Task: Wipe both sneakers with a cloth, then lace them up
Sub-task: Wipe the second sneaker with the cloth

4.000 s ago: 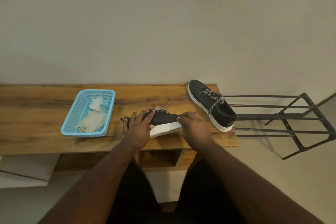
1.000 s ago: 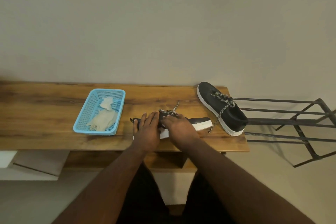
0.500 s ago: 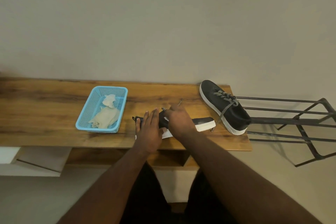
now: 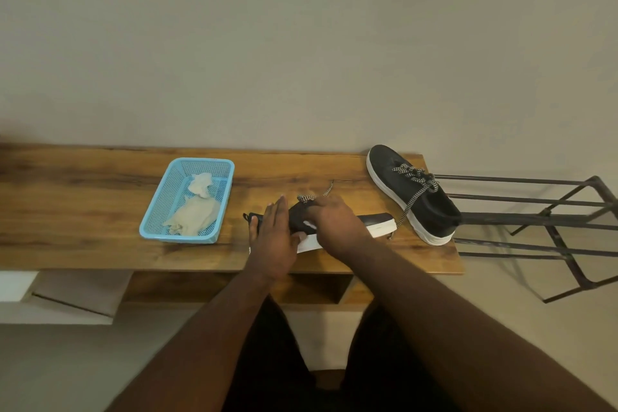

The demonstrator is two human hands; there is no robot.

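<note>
Black sneaker [image 4: 368, 222] at centre: flat left hand [image 4: 272, 237] steadies it, right hand [image 4: 334, 222] pinches lace [image 4: 306, 198]; lace may slip.

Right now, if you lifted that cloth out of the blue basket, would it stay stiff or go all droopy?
Probably droopy: the cloth lies crumpled in soft folds inside the blue basket. It likely weighs little, since it looks thin. It shouldn't roll or slip away; rumpled fabric tends to stay put.
</note>
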